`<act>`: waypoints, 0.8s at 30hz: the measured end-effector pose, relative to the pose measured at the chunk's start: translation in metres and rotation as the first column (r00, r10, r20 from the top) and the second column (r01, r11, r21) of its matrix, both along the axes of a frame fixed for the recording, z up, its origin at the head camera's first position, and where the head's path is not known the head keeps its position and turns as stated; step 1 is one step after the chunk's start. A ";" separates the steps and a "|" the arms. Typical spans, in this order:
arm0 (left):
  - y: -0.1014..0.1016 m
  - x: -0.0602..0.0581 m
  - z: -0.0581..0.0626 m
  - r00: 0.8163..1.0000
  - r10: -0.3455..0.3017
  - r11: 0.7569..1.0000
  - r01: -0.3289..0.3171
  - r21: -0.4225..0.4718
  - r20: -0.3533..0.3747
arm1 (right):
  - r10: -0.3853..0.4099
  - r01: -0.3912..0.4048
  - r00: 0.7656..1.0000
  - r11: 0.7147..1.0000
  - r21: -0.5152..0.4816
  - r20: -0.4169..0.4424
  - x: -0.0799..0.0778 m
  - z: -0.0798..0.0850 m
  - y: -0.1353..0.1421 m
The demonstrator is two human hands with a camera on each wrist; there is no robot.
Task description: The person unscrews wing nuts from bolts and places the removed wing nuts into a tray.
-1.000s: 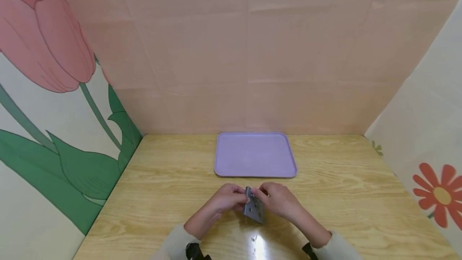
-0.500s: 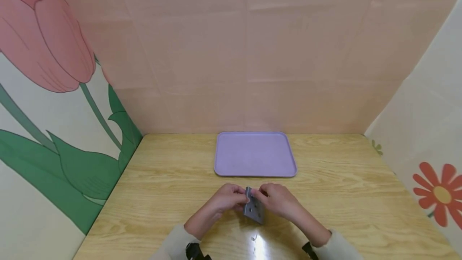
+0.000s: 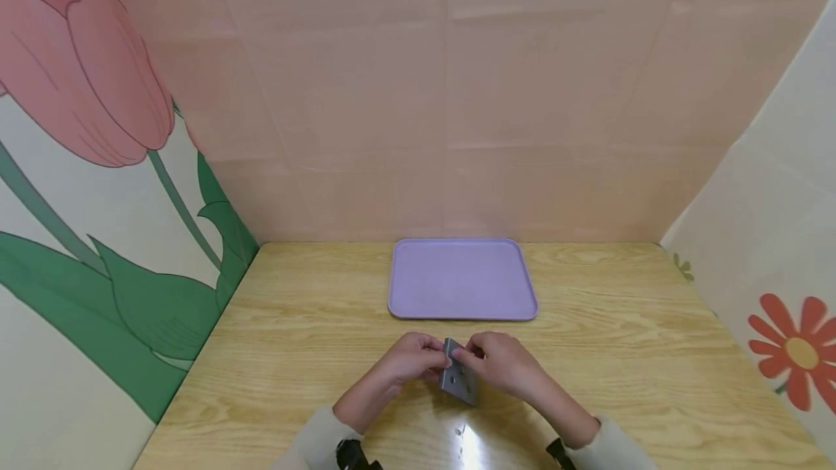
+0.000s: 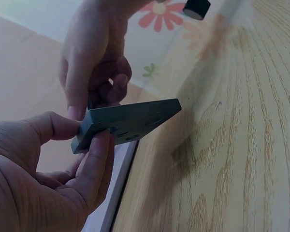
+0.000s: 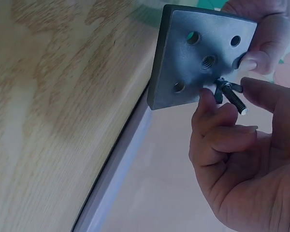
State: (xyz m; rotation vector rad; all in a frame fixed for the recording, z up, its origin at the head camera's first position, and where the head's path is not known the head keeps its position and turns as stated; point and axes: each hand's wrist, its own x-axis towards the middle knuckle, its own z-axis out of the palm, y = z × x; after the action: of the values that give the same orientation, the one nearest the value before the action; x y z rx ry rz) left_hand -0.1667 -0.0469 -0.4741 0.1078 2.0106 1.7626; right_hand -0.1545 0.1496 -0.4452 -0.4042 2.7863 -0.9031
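A grey square metal plate (image 3: 459,381) with several round holes stands tilted above the table. My left hand (image 3: 411,358) pinches its edge between thumb and fingers, as the left wrist view shows. Out of one hole near a corner sticks a threaded bolt (image 5: 237,102), and on it sits a small dark wing nut (image 5: 219,94). The thumb and a finger of my right hand (image 5: 251,154) grip the nut's wings from opposite sides. A larger threaded hole lies at the plate's centre. The bolt's other end is hidden in the left wrist view.
A lilac tray (image 3: 462,280) lies on the wooden table (image 3: 313,310) just beyond the hands. A pinkish sheet (image 3: 444,93) hangs behind, with flower-printed sheets at both sides.
The right thumb has shifted slightly at the wing nut. The plate and my left hand have stayed in place.
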 end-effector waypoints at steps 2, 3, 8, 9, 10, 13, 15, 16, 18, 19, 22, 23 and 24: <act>0.000 0.000 0.000 1.000 0.001 1.000 -0.001 -0.002 0.001 | 0.007 -0.007 1.000 1.000 -0.003 -0.014 0.001 0.001 0.000; 0.000 0.000 -0.001 1.000 0.000 1.000 0.000 -0.002 0.002 | 0.011 -0.011 1.000 1.000 -0.007 -0.021 0.001 0.001 -0.001; -0.001 -0.001 -0.001 1.000 0.001 1.000 -0.001 0.003 -0.001 | 0.035 -0.037 0.996 0.999 -0.011 -0.087 0.001 0.000 -0.001; -0.001 -0.001 -0.001 1.000 0.001 1.000 -0.001 0.005 -0.001 | 0.040 -0.042 0.994 0.999 -0.009 -0.101 0.000 -0.001 0.000; -0.001 -0.001 0.000 1.000 0.001 1.000 -0.001 0.006 -0.003 | 0.044 -0.046 0.992 0.999 -0.008 -0.116 0.000 -0.002 0.000; -0.001 -0.001 -0.001 1.000 0.004 1.000 -0.004 0.009 -0.009 | 0.051 -0.053 0.987 0.999 -0.006 -0.150 0.000 -0.004 -0.001; -0.001 -0.001 -0.001 1.000 0.005 1.000 -0.005 0.010 -0.012 | 0.051 -0.052 0.985 0.999 -0.002 -0.166 -0.001 -0.005 -0.001; -0.001 -0.001 -0.001 1.000 0.005 1.000 -0.005 0.008 -0.012 | 0.051 -0.053 0.983 0.999 -0.002 -0.178 -0.001 -0.005 -0.001; -0.001 -0.001 -0.001 1.000 0.004 1.000 -0.004 0.008 -0.009 | 0.049 -0.050 0.980 0.999 0.003 -0.191 -0.001 -0.006 -0.002; -0.001 -0.001 -0.001 1.000 0.005 1.000 -0.005 0.008 -0.007 | 0.048 -0.048 0.979 0.999 0.004 -0.197 0.000 -0.006 -0.002; -0.001 -0.002 0.000 1.000 0.006 1.000 -0.007 0.015 0.006 | 0.047 -0.047 0.975 0.999 0.005 -0.216 0.000 -0.006 -0.003; -0.001 -0.002 -0.001 1.000 0.007 1.000 -0.007 0.018 0.009 | 0.047 -0.047 0.975 0.999 0.007 -0.219 0.000 -0.006 -0.003; -0.001 -0.002 -0.001 1.000 0.007 1.000 -0.007 0.019 0.009 | 0.048 -0.048 0.973 0.999 0.006 -0.225 0.000 -0.006 -0.003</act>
State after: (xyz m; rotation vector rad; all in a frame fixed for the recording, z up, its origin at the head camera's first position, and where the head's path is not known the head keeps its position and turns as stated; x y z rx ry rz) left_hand -0.1685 -0.0481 -0.4749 0.0991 1.9910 1.7841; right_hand -0.1544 0.1469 -0.4507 -0.6061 2.9643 -0.8973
